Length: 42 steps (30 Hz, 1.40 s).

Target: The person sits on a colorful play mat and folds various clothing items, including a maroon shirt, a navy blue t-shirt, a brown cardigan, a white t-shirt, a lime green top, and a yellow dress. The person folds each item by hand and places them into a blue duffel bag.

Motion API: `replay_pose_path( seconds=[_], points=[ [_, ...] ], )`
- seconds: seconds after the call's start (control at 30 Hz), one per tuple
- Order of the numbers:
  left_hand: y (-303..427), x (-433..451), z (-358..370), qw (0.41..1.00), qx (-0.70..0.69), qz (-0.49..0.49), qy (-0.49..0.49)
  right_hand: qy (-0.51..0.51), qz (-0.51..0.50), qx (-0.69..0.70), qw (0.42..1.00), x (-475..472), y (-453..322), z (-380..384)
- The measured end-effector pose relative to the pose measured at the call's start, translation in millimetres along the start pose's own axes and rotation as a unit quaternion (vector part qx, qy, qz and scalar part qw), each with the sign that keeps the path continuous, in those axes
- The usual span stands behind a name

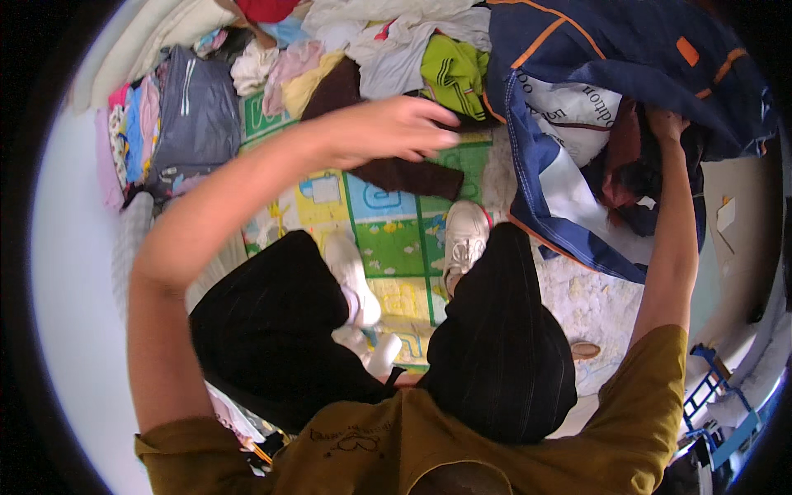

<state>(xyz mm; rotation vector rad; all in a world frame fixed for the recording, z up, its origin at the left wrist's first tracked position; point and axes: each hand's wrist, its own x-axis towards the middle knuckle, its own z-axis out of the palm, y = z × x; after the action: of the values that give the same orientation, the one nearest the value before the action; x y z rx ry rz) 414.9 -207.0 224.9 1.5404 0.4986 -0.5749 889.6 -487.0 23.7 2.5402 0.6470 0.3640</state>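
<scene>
My left hand (402, 130) is raised over the floor mat, fingers apart and blurred, with nothing in it. Beneath it lies a dark brown garment (427, 178), and a lime-green garment (455, 71) with black stripes is just beyond. To the right gapes a large navy fabric bag (516, 154) with orange trim. My right hand (667, 124) reaches inside its mouth, among dark clothes and a maroon cloth (620, 154); the bag's flap partly covers the fingers, so its grip is hidden. A white printed bag or cloth (572, 117) also shows inside.
Piled clothes (396, 49) line the far side. A grey bag (197, 111) stands at the left beside folded clothes (133, 133). My shoes (465, 238) rest on the patterned play mat (390, 247). A blue metal frame (705, 383) stands at the lower right.
</scene>
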Motion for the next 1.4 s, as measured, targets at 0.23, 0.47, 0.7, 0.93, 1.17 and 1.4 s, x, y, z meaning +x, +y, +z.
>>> replay_pose_path(
  seconds=[0.23, 0.47, 0.7, 0.93, 1.17, 1.4],
  points=[
    [-222.1, -82.4, -101.9, 0.932, -0.018, -0.127, 0.339, 0.327, -0.07, 0.374, 0.865, -165.6, -65.6, -253.0],
    [-353.8, 5.4, -92.0, 0.827, -0.411, -0.138, 0.358, -0.004, -0.303, 0.591, 0.748, -307.8, -345.6, -265.1],
    [-355.9, 17.6, -105.6, 0.706, -0.659, 0.035, 0.257, -0.369, -0.57, 0.498, 0.54, -374.9, -389.9, -240.1],
    [-324.9, -46.4, -83.1, 0.724, -0.658, 0.022, 0.207, -0.522, -0.774, 0.322, 0.157, -429.5, -333.7, -297.1],
    [-239.3, -165.4, 4.4, 0.94, -0.327, -0.006, 0.098, -0.702, -0.158, 0.64, 0.269, -339.8, -299.8, -183.4],
    [-224.5, -211.2, -47.4, 0.836, -0.421, 0.159, 0.315, -0.541, 0.155, 0.826, -0.027, -301.8, -307.2, -288.0]
  ],
)
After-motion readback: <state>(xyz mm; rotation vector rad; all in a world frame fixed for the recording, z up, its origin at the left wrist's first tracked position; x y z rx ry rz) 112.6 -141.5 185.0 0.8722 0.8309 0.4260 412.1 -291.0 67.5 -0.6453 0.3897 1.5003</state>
